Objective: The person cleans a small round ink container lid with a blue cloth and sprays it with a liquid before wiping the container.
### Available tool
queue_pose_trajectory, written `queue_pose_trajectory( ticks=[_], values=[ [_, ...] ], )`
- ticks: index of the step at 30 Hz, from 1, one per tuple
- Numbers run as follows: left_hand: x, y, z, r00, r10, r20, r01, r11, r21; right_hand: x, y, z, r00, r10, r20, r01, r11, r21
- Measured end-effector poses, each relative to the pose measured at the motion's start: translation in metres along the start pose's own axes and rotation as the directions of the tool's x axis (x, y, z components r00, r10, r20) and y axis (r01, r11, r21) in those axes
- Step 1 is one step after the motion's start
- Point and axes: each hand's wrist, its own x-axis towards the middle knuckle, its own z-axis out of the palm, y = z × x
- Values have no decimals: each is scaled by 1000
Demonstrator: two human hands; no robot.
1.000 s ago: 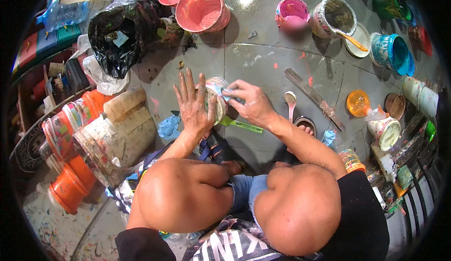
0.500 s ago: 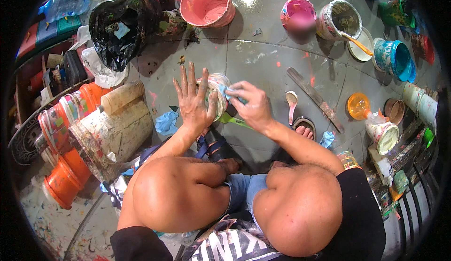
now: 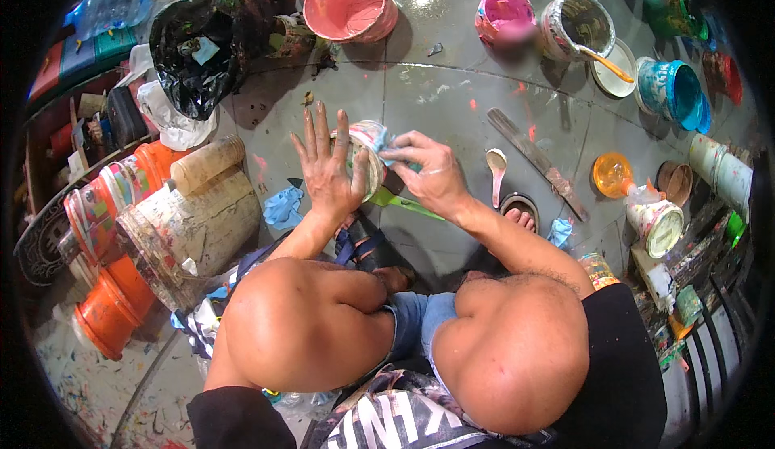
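Observation:
A small paint-smeared tub (image 3: 370, 176) lies between my hands, above the floor in front of my knees; I cannot tell whether it is tilted or rests on something. My left hand (image 3: 329, 166) is flat against its left side, fingers spread and stained grey. Pinched in the fingers of my right hand (image 3: 428, 173) is a crumpled light-blue wipe (image 3: 387, 155), pressed to the tub's right side. Below the tub a bright green handle (image 3: 404, 204) sticks out; its other end is hidden.
A white spoon (image 3: 496, 176) and a long, stained flat strip (image 3: 537, 162) lie to the right. Blue crumpled wipes (image 3: 283, 207) are on the floor. Pink (image 3: 351, 6), magenta (image 3: 504, 17) and turquoise paint buckets (image 3: 670, 94) stand farther off. A black bag (image 3: 190, 81) and stacked orange buckets (image 3: 117, 308) are left.
My right hand has shifted slightly left and down with the wipe along the tub's side. The left hand stays spread, a touch further left. The whole view has moved slightly.

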Motion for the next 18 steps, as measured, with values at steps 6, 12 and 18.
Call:
queue_pose_trajectory(
  ticks=[6, 12, 18],
  values=[
    [0, 1, -1, 1000, -12, -4, 12, 1000, 10, -19, -9, 1, 996, 88, 9, -89, 990, 106],
    [-2, 5, 10, 976, -195, -93, 198, 979, 35, -36, -1, 21, 994, 107, -18, -100, 970, 221],
    [4, 19, 24, 754, -638, -155, 650, 759, 38, -14, -10, 30, 989, 99, -106, -81, 984, 159]
  ],
)
